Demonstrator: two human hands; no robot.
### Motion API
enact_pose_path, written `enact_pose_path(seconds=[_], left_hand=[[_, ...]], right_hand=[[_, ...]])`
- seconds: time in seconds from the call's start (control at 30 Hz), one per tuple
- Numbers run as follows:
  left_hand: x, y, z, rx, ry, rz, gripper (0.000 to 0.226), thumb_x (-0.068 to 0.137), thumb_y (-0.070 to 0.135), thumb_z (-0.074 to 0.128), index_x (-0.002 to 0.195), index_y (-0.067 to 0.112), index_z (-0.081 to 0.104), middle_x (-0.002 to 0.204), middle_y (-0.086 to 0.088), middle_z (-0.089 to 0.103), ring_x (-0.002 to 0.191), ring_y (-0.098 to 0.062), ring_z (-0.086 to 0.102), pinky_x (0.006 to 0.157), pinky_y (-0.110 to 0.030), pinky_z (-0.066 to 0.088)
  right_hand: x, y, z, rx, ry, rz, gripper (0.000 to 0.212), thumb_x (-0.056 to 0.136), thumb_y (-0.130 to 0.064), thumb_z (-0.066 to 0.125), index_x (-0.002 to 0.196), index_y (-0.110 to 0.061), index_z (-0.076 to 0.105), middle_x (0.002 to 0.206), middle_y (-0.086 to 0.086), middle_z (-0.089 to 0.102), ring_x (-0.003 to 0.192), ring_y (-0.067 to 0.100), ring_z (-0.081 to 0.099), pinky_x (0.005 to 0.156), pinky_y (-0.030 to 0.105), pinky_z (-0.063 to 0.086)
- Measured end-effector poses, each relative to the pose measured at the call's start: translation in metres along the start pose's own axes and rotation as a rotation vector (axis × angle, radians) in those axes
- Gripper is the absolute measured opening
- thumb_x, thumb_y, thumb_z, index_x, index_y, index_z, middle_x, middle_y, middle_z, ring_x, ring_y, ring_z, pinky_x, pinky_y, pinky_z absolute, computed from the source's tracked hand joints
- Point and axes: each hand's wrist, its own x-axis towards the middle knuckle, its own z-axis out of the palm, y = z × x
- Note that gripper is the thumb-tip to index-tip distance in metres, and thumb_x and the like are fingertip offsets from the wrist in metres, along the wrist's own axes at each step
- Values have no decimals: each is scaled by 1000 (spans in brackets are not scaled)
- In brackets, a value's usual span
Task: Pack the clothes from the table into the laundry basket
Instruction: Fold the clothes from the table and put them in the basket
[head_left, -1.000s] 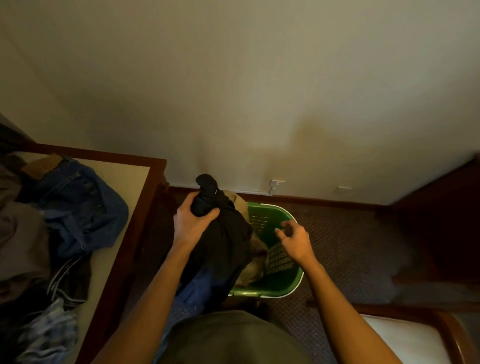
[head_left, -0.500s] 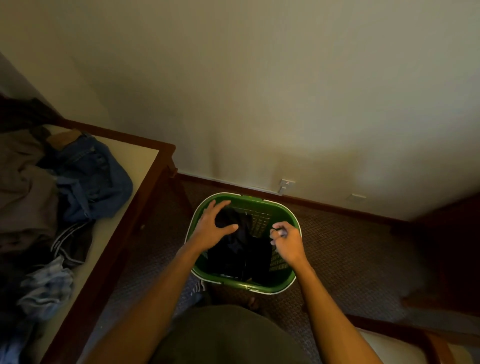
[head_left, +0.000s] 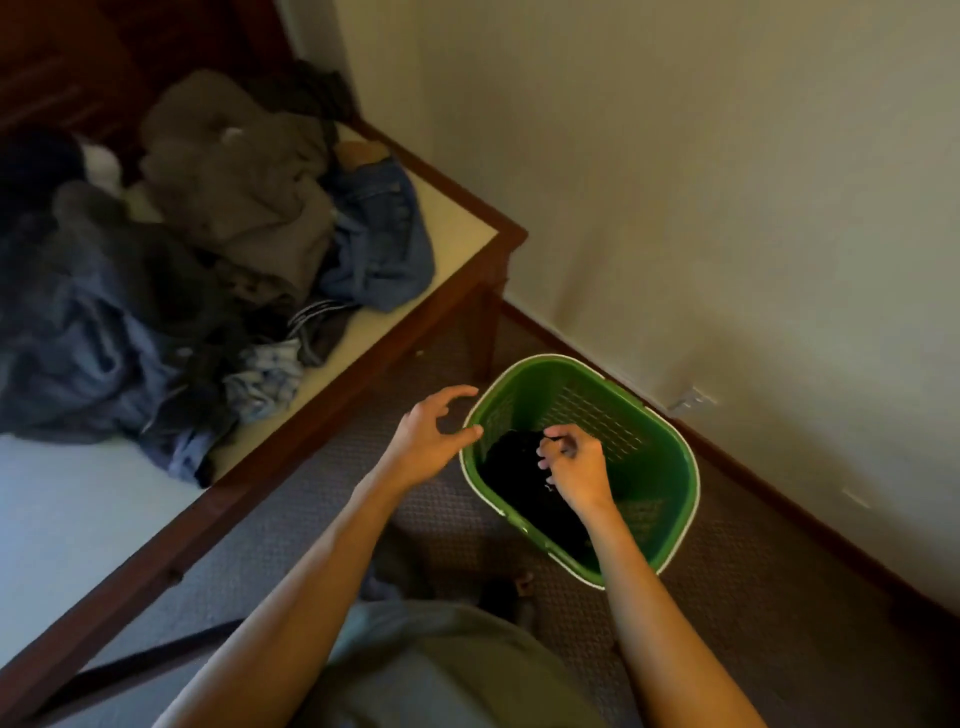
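**Entry: clothes pile lies up and to the left of my fingers; left hand is the nearer**

- Laundry basket (head_left: 670, 467): green, white-rimmed, on the carpet by the wall. One black garment (head_left: 519, 467) lies inside, low on the near-left side.
- Clothes pile (head_left: 208, 270): heaped on the tabletop (head_left: 457, 228), up and to the left of both my hands. It holds a grey garment (head_left: 244, 176) on top, blue jeans (head_left: 379, 244) at the right end nearest the basket, and a pale checked piece (head_left: 265, 374) toward the front edge. The heap's long axis runs roughly along the wooden edge, from far right to near left.
- Left hand (head_left: 426, 441): outside the basket, just beside its left rim, fingers spread and loosely curved, holding nothing. It sits between basket and tabletop, so I judge it the nearer hand for the coming reach.
- Right hand (head_left: 576, 467): over the basket's mouth, above the black garment, fingers curled inward (whether they pinch any cloth I cannot tell; the fabric below is too dark).
- Judgement: most clothes remain on the tabletop; the reach goes left and up, toward the checked piece or the jeans.
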Motion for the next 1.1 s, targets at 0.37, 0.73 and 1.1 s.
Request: enact_pose_path(seconds=[0.37,0.73,1.1], left_hand=[[-59,-78,-232,116,639,32,44,82,37,74,125,37,64,122,7,66,114,-15,62,99,-40,52],[-72,-119,-387,-102,672,-201,76,94,73,39,155,29,30,160,-6,35,146,-23,35,118,-39,32],[-43,-120,-442,-513,627,-316,120,59,59,91,155,24,27,144,5,51,124,-13,51,106,-30,43]], right_hand=[[6,-157,231,-148,-244,-314,14,95,-22,65,109,-23,64,93,4,69,85,15,68,80,40,59],[6,-254,419,-482,-196,-467,108,74,-74,67,157,-27,15,166,6,11,152,31,9,115,64,23],[-42,-277,497,-637,-518,-1033,45,90,-10,62,135,-4,56,134,17,58,124,30,55,108,39,46]])
